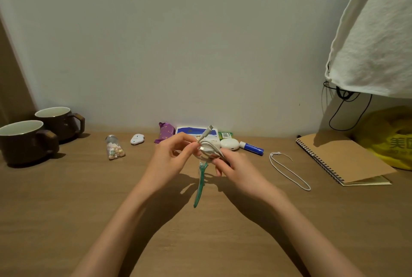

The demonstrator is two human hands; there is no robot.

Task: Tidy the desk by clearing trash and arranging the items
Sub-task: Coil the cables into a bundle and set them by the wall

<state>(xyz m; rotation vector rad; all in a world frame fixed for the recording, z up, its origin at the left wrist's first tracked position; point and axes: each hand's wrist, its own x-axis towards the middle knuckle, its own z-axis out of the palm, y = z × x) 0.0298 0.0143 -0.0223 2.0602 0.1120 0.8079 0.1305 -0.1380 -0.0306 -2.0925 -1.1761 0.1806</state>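
Two hands: both of yours are raised over the middle of the desk (66, 198) and meet on one coiled white cable (209, 146).
Left hand (171, 154): your thumb and fingertips pinch the strands from the left.
Right hand (231, 165): your fingers curl round the coil from the right and hide its lower loops.
Plugs: one juts up and away from the coil, and a second sits among the loops.
Green clip (200, 185): it is straight below the coil with its top end behind your hands. You cannot tell whether it hangs from the cable or lies on the desk.
Back row: a purple wrapper (166, 134), blue-and-white box (189, 130), green pack (225, 135), white round case (229, 144) and blue tube (252, 147) line the wall. Your hands partly cover some, and the print is too small to read.
Left: two brown mugs (60, 123), the nearer one clipped by the frame.
Right: a white cord loop (287, 169), a spiral notebook (341, 158), and a yellow bag (390, 136) cut off at the edge.
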